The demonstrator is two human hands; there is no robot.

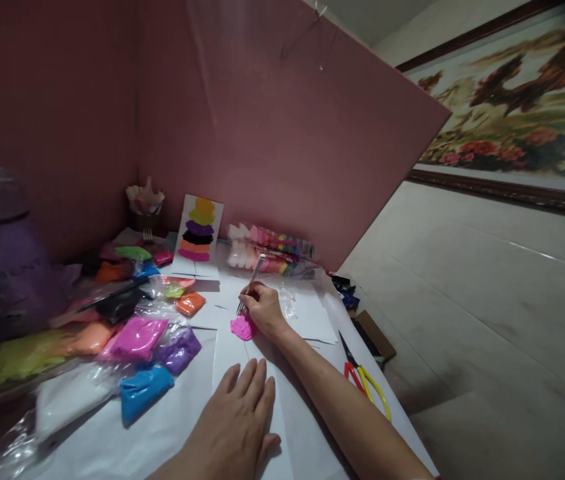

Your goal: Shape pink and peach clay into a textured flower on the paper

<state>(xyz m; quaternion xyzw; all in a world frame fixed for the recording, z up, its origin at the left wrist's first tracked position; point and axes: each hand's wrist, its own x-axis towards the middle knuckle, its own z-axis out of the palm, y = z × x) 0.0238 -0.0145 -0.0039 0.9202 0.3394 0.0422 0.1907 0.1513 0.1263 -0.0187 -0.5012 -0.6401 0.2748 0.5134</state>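
My right hand (265, 310) is closed around a fork (257, 268), its handle slanting up and its tines pointing down. The tines are at the upper edge of a flattened pink clay piece (243, 328) with a ridged surface, lying on white paper (227, 350). Whether they press into the clay I cannot tell. Closer to me, my left hand (232, 423) lies palm down on the paper, fingers stretched out and holding nothing. A thin line runs on the paper below the clay.
Bagged coloured clay (139, 337) crowds the left side. Behind stands a card (199, 233) with stacked coloured clay shapes, beside more packets (272, 250). Scissors (365, 377) lie at the right table edge, near my right forearm. A purple container (2, 267) stands far left.
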